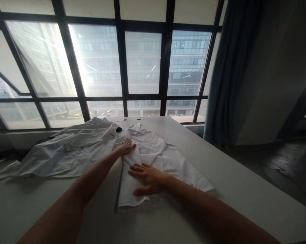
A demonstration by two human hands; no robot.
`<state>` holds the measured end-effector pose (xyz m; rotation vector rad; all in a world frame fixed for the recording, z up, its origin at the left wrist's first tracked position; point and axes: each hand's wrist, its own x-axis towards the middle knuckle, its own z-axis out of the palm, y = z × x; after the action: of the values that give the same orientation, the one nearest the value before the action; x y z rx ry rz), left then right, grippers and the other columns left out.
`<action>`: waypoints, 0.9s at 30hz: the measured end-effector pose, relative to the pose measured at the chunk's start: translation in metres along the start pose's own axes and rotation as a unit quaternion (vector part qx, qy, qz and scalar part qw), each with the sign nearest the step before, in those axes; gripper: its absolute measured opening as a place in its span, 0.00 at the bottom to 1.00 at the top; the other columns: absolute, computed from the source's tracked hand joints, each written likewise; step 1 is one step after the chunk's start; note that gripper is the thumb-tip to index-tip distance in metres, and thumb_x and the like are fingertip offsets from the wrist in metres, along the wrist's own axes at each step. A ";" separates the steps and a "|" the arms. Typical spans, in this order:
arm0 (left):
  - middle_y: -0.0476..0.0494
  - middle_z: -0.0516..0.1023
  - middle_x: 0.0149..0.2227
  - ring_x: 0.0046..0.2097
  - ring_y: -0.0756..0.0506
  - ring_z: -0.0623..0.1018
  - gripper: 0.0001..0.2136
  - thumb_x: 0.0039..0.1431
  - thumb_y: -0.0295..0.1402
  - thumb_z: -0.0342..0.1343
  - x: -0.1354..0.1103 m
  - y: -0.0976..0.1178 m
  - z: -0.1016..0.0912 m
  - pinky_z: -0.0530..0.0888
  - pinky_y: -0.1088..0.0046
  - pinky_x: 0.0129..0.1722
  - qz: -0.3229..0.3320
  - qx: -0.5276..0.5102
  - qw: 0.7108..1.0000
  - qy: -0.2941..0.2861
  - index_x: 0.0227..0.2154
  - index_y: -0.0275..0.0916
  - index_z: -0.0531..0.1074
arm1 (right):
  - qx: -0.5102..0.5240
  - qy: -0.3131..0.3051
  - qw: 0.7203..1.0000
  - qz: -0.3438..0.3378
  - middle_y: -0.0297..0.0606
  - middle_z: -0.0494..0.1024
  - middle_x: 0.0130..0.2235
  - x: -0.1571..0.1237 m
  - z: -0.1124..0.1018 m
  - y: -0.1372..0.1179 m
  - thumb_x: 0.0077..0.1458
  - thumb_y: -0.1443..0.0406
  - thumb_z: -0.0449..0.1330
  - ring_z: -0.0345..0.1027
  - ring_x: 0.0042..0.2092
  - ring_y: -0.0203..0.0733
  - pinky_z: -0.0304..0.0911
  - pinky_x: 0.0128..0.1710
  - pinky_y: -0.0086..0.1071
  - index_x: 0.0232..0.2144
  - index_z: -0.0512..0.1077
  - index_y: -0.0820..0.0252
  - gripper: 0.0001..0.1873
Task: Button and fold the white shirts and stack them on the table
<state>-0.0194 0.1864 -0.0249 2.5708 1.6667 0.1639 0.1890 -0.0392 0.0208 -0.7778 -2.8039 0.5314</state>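
Note:
A white shirt (153,149) lies on the table in front of me, its collar toward the window and its left side folded inward in a long strip. My left hand (127,147) rests flat on the upper part of that fold, fingers apart and pointing away from me. Lower down, my right hand (149,178) lies on the folded strip with its fingers spread and its thumb held out. Neither hand grips the cloth. The shirt's right side spreads out in loose wrinkles, one corner reaching toward the table's right side.
A heap of white garments (74,149) covers the table's left part, with dark cloth showing at its edges. The white table (219,169) ends along a slanted right edge. Beyond its far end stand large framed windows (142,64); a blue-grey curtain (229,78) hangs at the right.

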 end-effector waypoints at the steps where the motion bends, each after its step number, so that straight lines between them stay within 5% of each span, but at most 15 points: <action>1: 0.22 0.48 0.68 0.69 0.32 0.48 0.34 0.67 0.52 0.31 0.003 0.002 -0.004 0.49 0.48 0.64 -0.012 0.000 1.000 -0.008 0.65 0.28 0.52 | -0.002 0.000 1.000 0.002 0.46 0.45 0.70 -0.001 0.001 -0.002 0.53 0.38 0.55 0.35 0.70 0.53 0.30 0.67 0.48 0.68 0.49 0.56 0.49; 6: 0.25 0.48 0.68 0.69 0.34 0.48 0.34 0.68 0.51 0.33 0.013 0.006 -0.014 0.48 0.52 0.65 -0.034 0.002 0.999 -0.012 0.64 0.27 0.52 | -0.015 0.020 1.000 0.019 0.46 0.48 0.69 -0.001 0.001 0.005 0.56 0.39 0.51 0.39 0.69 0.53 0.35 0.67 0.48 0.68 0.51 0.57 0.47; 10: 0.26 0.52 0.68 0.68 0.32 0.51 0.32 0.69 0.49 0.34 0.004 0.004 -0.018 0.49 0.51 0.65 -0.034 0.008 0.999 0.026 0.63 0.26 0.55 | -0.086 0.143 0.975 0.146 0.49 0.62 0.64 -0.012 -0.014 0.038 0.62 0.46 0.50 0.52 0.65 0.53 0.46 0.64 0.46 0.61 0.64 0.60 0.33; 14: 0.26 0.56 0.66 0.68 0.31 0.52 0.29 0.68 0.48 0.38 -0.013 0.020 -0.027 0.46 0.49 0.65 -0.048 0.032 0.995 0.078 0.62 0.29 0.59 | -0.169 0.240 0.858 0.421 0.56 0.70 0.56 -0.050 -0.041 0.078 0.62 0.52 0.53 0.63 0.58 0.56 0.58 0.56 0.45 0.54 0.70 0.66 0.27; 16: 0.28 0.57 0.66 0.67 0.33 0.54 0.28 0.67 0.47 0.39 -0.028 0.033 -0.031 0.49 0.50 0.64 -0.048 0.036 0.995 0.085 0.62 0.33 0.59 | -0.152 0.234 0.794 0.539 0.61 0.70 0.55 -0.072 -0.051 0.095 0.59 0.51 0.55 0.65 0.56 0.59 0.61 0.53 0.45 0.53 0.70 0.70 0.30; 18: 0.30 0.56 0.67 0.67 0.35 0.56 0.29 0.67 0.49 0.37 -0.051 0.045 -0.032 0.53 0.53 0.64 -0.044 0.025 0.997 0.062 0.63 0.35 0.58 | -0.102 0.211 0.766 0.599 0.62 0.71 0.53 -0.089 -0.059 0.110 0.56 0.48 0.57 0.67 0.54 0.60 0.64 0.49 0.43 0.51 0.71 0.70 0.32; 23: 0.32 0.50 0.69 0.69 0.38 0.51 0.34 0.65 0.55 0.35 -0.130 0.071 -0.023 0.51 0.54 0.65 0.011 -0.001 1.000 -0.019 0.65 0.35 0.54 | -0.002 0.181 0.776 0.605 0.54 0.79 0.38 -0.100 -0.066 0.130 0.44 0.50 0.68 0.74 0.44 0.58 0.68 0.38 0.38 0.34 0.77 0.67 0.25; 27: 0.36 0.47 0.70 0.70 0.40 0.46 0.35 0.65 0.56 0.34 -0.173 0.085 -0.018 0.48 0.54 0.66 0.038 -0.024 0.999 -0.027 0.66 0.37 0.53 | 0.135 0.197 0.791 0.563 0.46 0.78 0.28 -0.100 -0.067 0.126 0.41 0.59 0.70 0.74 0.34 0.51 0.68 0.30 0.34 0.24 0.75 0.66 0.14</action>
<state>-0.0150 -0.0057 -0.0058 2.5812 1.5278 0.1370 0.3492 0.0284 0.0258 -2.1350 -1.5639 0.7560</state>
